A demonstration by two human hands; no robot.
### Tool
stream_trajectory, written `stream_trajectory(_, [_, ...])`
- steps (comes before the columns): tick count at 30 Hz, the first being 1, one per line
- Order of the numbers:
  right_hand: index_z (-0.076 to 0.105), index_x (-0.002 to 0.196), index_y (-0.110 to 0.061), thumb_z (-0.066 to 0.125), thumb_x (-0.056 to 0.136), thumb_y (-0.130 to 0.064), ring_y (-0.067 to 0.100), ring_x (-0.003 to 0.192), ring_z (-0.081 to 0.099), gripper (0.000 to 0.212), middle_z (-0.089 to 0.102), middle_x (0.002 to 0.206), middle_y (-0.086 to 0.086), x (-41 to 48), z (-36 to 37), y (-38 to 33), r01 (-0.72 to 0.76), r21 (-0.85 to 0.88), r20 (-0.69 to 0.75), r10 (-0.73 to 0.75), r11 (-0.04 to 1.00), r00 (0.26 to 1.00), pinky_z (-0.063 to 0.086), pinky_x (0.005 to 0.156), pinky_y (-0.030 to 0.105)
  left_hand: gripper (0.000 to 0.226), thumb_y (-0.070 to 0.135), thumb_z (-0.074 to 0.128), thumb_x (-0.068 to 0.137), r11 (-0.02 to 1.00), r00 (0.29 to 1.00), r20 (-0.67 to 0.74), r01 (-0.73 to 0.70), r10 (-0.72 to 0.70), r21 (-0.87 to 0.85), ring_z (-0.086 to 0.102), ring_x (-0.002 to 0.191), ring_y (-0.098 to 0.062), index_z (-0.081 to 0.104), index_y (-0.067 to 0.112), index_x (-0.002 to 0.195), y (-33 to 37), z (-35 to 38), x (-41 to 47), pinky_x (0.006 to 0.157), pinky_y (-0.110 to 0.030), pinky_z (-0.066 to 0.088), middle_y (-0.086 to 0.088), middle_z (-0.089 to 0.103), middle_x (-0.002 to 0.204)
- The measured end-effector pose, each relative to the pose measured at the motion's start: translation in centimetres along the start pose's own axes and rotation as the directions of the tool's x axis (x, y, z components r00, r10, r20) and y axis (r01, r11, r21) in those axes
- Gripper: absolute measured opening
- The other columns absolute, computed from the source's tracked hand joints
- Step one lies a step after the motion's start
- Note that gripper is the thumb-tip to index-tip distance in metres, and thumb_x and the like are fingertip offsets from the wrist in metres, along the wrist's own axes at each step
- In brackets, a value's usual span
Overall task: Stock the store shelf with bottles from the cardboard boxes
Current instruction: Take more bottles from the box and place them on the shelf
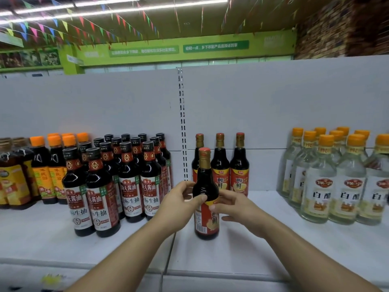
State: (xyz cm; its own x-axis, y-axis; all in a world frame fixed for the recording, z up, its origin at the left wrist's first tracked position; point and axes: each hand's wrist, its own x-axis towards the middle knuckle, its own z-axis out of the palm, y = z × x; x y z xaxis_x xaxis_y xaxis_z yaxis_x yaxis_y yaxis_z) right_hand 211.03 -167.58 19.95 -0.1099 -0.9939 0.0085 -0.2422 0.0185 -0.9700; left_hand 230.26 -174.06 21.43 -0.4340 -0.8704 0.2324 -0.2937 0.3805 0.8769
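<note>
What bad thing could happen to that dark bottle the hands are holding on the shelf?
It might tip: the dark bottle is tall and narrow, and the left hand and right hand hold it only near its shoulder. If pushed back too hard, it could knock the three matching bottles standing right behind it. Its label also faces sideways, so it may end up looking wrong on the shelf.

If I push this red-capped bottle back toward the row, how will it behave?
Probably tippy: the bottle is tall with a narrow base, upright on the smooth shelf. Likely heavy, since it looks full of dark liquid. Its glossy body may slip, so push low.
</note>
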Motion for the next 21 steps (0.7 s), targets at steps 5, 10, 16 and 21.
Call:
stream_trajectory(5, [0.061,0.132,-0.037,0.082,0.086,-0.035,0.014,0.120,0.063,0.050,0.069,0.127,-0.014,0.5,0.9,0.4,0.065,-0.061,-0.096,-0.071,0.996,0.993,0.054,0.102,0.048,0.029,0.041,0.066,0.100,0.998,0.999,-0.030,0.013,-0.012,0.060,0.064,0.093,0.004,0.054,0.042,0.126,-0.4,-0.1,0.5,0.069,-0.014,0.045,0.019,0.065,0.113])
stream_trajectory(10, [0.059,0.133,-0.032,0.083,0.085,-0.036,0.013,0.115,0.066,0.054,0.067,0.127,-0.013,1.7,1.9,1.0,0.097,-0.080,-0.199,-0.112,0.992,0.974,0.057,0.098,0.042,0.027,0.042,0.064,0.101,0.995,0.989,-0.137,0.061,-0.050,0.077,0.060,0.099,0.004,0.061,0.030,0.126,-1.3,0.5,1.3,0.077,-0.023,0.046,0.018,0.067,0.114])
stream_trajectory(16, [0.059,0.132,-0.033,0.085,0.080,-0.045,0.009,0.114,0.066,0.059,0.069,0.123,-0.013,3.7,2.8,1.9,0.103,-0.127,-0.322,-0.139,0.987,0.936,0.057,0.099,0.042,0.041,0.012,0.052,0.105,0.990,0.985,-0.159,0.084,-0.065,0.110,0.060,0.117,-0.010,0.060,0.024,0.144,-2.5,0.9,1.6,0.098,-0.029,0.050,0.009,0.067,0.129])
stream_trajectory(21, [0.058,0.127,-0.034,0.084,0.082,-0.046,0.010,0.112,0.067,0.053,0.070,0.122,-0.013,5.0,3.6,1.9,0.103,-0.158,-0.402,-0.160,0.982,0.902,0.057,0.099,0.043,0.054,0.002,0.046,0.101,0.989,0.987,-0.129,0.104,-0.090,0.102,0.056,0.119,-0.007,0.056,0.028,0.148,-3.4,1.2,2.0,0.074,-0.010,0.040,0.010,0.063,0.138])
